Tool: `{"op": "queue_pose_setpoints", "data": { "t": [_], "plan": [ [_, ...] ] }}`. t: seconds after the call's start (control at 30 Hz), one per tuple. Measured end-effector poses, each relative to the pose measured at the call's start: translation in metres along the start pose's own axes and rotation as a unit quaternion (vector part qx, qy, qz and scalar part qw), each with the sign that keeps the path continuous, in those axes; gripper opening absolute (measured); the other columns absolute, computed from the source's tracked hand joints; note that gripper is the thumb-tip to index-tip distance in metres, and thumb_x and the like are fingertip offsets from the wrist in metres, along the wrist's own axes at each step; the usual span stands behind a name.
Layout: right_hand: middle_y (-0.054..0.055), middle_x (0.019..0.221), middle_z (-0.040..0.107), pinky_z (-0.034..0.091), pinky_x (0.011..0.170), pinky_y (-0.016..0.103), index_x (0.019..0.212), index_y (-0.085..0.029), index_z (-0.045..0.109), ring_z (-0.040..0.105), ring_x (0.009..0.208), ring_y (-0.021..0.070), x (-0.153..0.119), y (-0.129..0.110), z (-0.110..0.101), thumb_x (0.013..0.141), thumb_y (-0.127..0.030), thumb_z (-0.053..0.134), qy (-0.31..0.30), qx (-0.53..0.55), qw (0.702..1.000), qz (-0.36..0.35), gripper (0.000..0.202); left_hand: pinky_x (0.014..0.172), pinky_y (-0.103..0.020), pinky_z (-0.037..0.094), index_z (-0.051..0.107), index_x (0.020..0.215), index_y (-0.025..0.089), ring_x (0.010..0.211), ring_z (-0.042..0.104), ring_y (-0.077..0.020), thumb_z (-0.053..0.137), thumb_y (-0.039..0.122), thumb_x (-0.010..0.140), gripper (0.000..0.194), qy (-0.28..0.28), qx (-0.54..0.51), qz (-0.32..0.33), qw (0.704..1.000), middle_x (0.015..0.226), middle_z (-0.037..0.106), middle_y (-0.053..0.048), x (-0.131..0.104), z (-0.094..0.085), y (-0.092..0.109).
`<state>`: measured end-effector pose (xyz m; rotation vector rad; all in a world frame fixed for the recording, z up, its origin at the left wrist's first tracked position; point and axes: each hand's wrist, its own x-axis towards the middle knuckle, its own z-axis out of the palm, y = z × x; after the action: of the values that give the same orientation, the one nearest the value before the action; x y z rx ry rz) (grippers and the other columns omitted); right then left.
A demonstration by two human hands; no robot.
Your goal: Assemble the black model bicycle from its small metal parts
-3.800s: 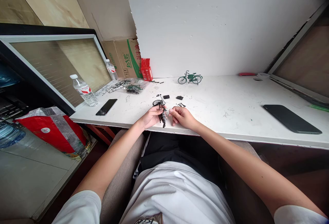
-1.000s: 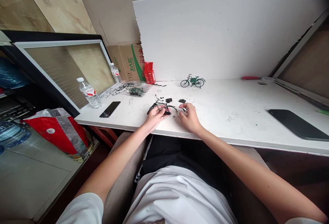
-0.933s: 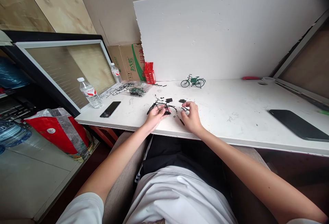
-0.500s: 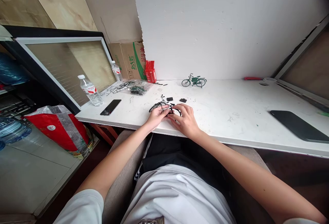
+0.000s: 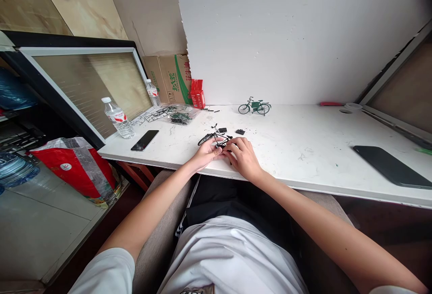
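Gripping the black model bicycle [image 5: 221, 144] by its frame with the left hand [image 5: 202, 155], at the near side of the white table [image 5: 303, 150]. Pinching its right end with the right hand [image 5: 245, 161]; cannot tell whether on a loose piece too, behind the fingers. Could bend or snap the slender frame by squeezing hard or twisting one hand against the other. Might lose a tiny piece over the near edge through a slip, or scatter the small black parts [image 5: 240, 132] just beyond with a stray knuckle. Thin, rigid and probably plastic in the rods; round in the wheel [image 5: 204, 139] at left. Crinkled and clear in the plastic bag [image 5: 183, 116], far left; scuffed across the tabletop; jagged along the left edge of the far white board [image 5: 270, 46].
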<state>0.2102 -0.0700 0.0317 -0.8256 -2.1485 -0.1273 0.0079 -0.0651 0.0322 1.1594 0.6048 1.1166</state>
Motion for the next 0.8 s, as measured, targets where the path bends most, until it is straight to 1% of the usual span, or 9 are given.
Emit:
{"op": "queue_pose_setpoints", "data": {
  "t": [0.2, 0.37, 0.47, 0.57, 0.7, 0.8],
  "plan": [
    [0.012, 0.117, 0.065, 0.048, 0.093, 0.046, 0.105, -0.024, 0.065, 0.056, 0.11, 0.0299, 0.0024, -0.0017, -0.0029, 0.106, -0.028, 0.052, 0.017, 0.034, 0.999, 0.005, 0.013, 0.104, -0.05, 0.055, 0.06, 0.119, 0.018, 0.099, 0.074, -0.0231, 0.088, 0.038, 0.081, 0.051, 0.009, -0.008, -0.007, 1.0, 0.099, 0.073, -0.007, 0.0003, -0.001, -0.0023],
    [0.013, 0.116, 0.065, 0.049, 0.096, 0.046, 0.109, -0.023, 0.061, 0.056, 0.109, 0.0288, 0.0035, -0.0029, -0.0046, 0.107, -0.027, 0.051, 0.034, 0.074, 0.997, -0.004, 0.011, 0.106, -0.053, 0.054, 0.058, 0.117, 0.018, 0.094, 0.075, -0.0222, 0.088, 0.038, 0.082, 0.05, 0.028, -0.011, 0.002, 1.0, 0.09, 0.071, -0.003, 0.002, -0.001, -0.0051],
    [0.013, 0.118, 0.064, 0.049, 0.096, 0.047, 0.11, -0.024, 0.06, 0.056, 0.11, 0.0293, 0.0031, -0.0026, -0.0047, 0.107, -0.027, 0.051, 0.035, 0.082, 0.996, -0.003, 0.011, 0.107, -0.054, 0.053, 0.058, 0.112, 0.017, 0.093, 0.075, -0.0221, 0.088, 0.039, 0.081, 0.048, 0.038, -0.006, 0.013, 0.999, 0.091, 0.071, -0.003, 0.0037, -0.0014, -0.0073],
    [0.013, 0.119, 0.063, 0.049, 0.097, 0.048, 0.11, -0.023, 0.059, 0.055, 0.111, 0.0296, 0.0028, -0.0015, -0.0044, 0.107, -0.027, 0.049, 0.036, 0.093, 0.995, 0.002, 0.011, 0.108, -0.051, 0.052, 0.058, 0.106, 0.016, 0.091, 0.076, -0.0215, 0.09, 0.039, 0.079, 0.047, 0.047, -0.003, 0.02, 0.999, 0.092, 0.072, -0.004, 0.0049, -0.0019, -0.0082],
    [0.014, 0.118, 0.061, 0.048, 0.098, 0.049, 0.11, -0.023, 0.058, 0.053, 0.114, 0.03, 0.0033, 0.0003, -0.0032, 0.107, -0.027, 0.048, 0.051, 0.108, 0.993, 0.011, 0.011, 0.107, -0.049, 0.053, 0.06, 0.105, 0.016, 0.091, 0.076, -0.0221, 0.091, 0.04, 0.077, 0.049, 0.056, -0.006, 0.022, 0.998, 0.096, 0.073, -0.005, 0.0054, -0.0009, -0.0075],
    [0.013, 0.119, 0.06, 0.047, 0.101, 0.05, 0.11, -0.023, 0.059, 0.052, 0.117, 0.0305, 0.0035, -0.0001, -0.0034, 0.107, -0.026, 0.05, 0.054, 0.106, 0.993, 0.011, 0.01, 0.106, -0.048, 0.053, 0.062, 0.106, 0.015, 0.092, 0.075, -0.0218, 0.09, 0.039, 0.078, 0.046, 0.068, -0.001, 0.039, 0.997, 0.095, 0.073, -0.005, 0.0061, 0.0004, -0.0078]
  ]
}}
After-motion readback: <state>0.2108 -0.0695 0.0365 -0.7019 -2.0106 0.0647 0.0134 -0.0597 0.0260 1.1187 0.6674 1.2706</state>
